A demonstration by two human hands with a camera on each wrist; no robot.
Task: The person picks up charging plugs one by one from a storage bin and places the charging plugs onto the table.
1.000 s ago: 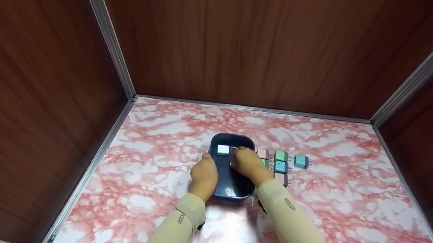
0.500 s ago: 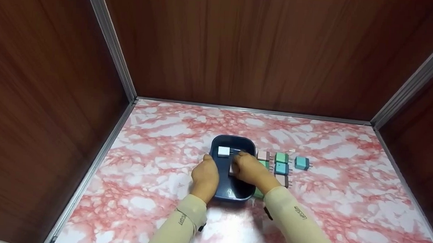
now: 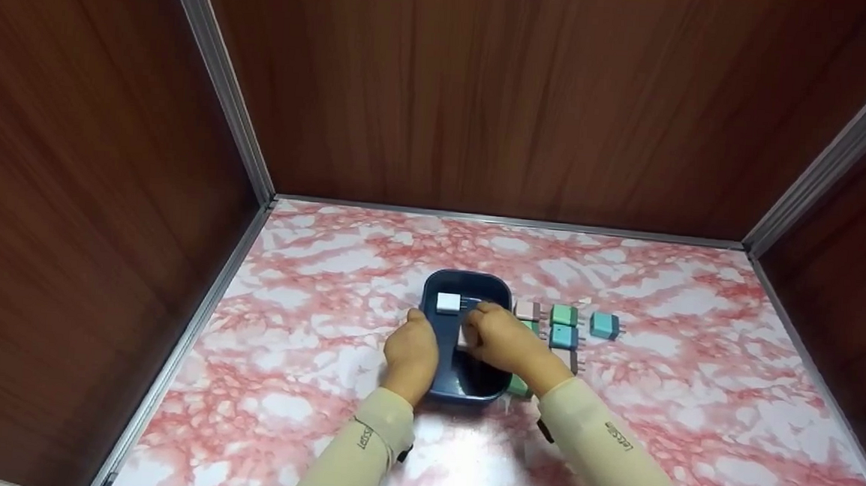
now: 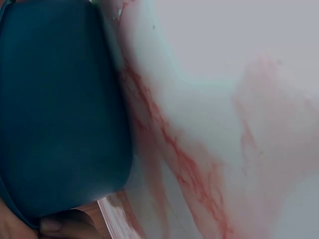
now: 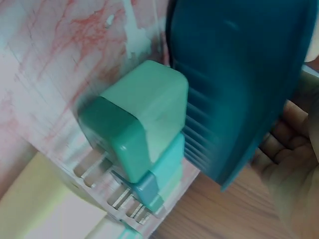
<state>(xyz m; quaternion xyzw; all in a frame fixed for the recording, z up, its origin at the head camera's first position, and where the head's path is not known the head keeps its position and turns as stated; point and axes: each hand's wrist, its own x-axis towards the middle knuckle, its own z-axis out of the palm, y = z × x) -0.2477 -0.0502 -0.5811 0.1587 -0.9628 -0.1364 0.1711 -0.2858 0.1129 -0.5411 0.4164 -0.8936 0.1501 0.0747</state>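
Observation:
A dark blue oblong plastic container (image 3: 449,379) stands on the marbled tabletop. My left hand (image 3: 410,350) grips its left rim; in the left wrist view, fingers (image 4: 65,226) show beside the rim. My right hand (image 3: 501,337) reaches over the right rim and pinches a pale charger plug (image 3: 464,339), mostly hidden by the fingers, low in the container. A white charger plug (image 3: 448,303) lies inside near the far end, prongs pointing right. In the right wrist view, the container wall (image 5: 239,74) rises beside a green charger plug (image 5: 144,109).
Several charger plugs lie right of the container, including a pink one (image 3: 527,311), a green one (image 3: 564,316), a blue one (image 3: 564,337) and a teal one (image 3: 604,326). Wood-grain panels (image 3: 517,98) with metal edging enclose the back and sides.
My right wrist and forearm have swung slightly right and nearer, while the fingers stay in the container around the pale plug. My left hand and the container have barely shifted.

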